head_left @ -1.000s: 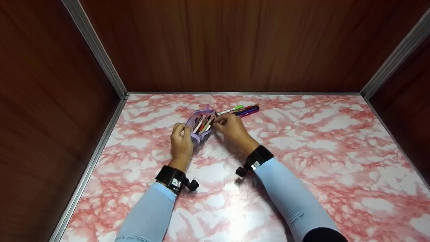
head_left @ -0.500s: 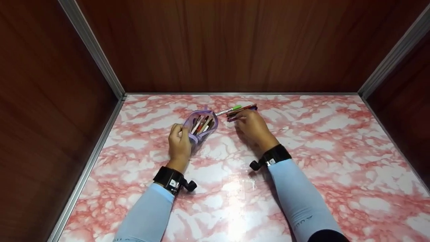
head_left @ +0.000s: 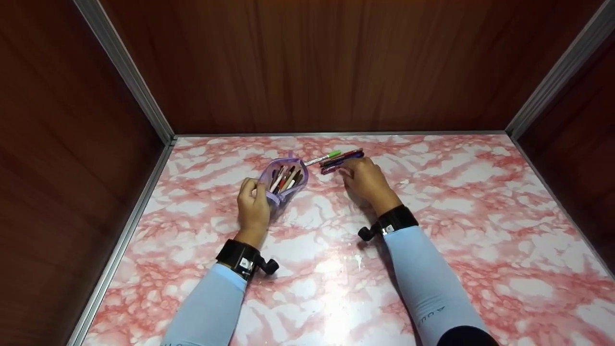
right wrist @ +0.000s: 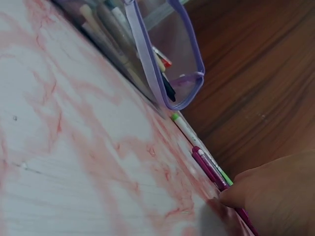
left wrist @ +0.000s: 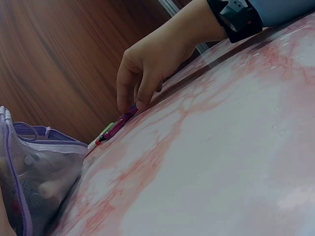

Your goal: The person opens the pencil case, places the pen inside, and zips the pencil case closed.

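Note:
My left hand [head_left: 253,206] grips the near left edge of a purple-trimmed mesh pencil case [left wrist: 51,196], its mouth open. Several pens and pencils [head_left: 287,180] lie inside, with white, tan, red and dark barrels. To the right of the case, my right hand [head_left: 367,180] pinches a purple pen [right wrist: 209,166] lying on the table, thumb and forefinger at its right part. Beside that pen rest a white pen with a green end [head_left: 317,159] and several dark and reddish pens [head_left: 354,153], partly behind the fingers.
The table [head_left: 307,288] has a red and white marbled top that shines in the middle. Wood-grain panels [head_left: 336,67] with metal edge strips enclose it at the back and both sides. Each wrist wears a black camera band [head_left: 239,255].
My right hand has left the pencil case's mouth and moved right to the loose pens, where it takes hold of the purple one. My left hand keeps its grip on the case.

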Motion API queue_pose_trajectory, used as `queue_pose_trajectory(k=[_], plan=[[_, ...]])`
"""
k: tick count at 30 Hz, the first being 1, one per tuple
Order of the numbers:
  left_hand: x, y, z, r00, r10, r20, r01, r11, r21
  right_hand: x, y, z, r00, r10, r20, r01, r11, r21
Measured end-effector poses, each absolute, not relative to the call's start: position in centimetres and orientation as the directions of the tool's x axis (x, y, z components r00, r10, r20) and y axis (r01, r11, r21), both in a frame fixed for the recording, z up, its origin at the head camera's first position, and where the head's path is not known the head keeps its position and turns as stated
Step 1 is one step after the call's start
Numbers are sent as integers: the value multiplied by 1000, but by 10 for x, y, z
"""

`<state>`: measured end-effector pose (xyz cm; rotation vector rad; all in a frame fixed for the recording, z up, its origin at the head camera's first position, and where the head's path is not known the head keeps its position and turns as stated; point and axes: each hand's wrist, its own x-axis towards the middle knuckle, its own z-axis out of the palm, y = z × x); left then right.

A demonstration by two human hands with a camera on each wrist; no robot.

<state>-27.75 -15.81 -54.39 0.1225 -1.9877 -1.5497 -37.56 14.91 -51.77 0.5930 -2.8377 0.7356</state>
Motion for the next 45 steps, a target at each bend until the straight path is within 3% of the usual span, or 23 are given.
queue_pose_trajectory(k=[16, 31, 39, 45], plan=[[-277, -157, -544, -823, -420, 384, 280, 290, 915, -371, 148, -514, -936, -320, 148, -352, 869, -348], [-278, -159, -545, -824, -414, 386, 278, 298, 913, -370, 151, -514, -930, -322, 176, -365, 866, -341], [-278, -158, -545, -821, -420, 387, 282, 291, 914, -369, 147, -508, -933, -314, 176, -359, 843, -400], [-278, -158, -544, -824, -420, 381, 270, 300, 915, -370, 143, -500, -929, -277, 246, -367, 775, -515]])
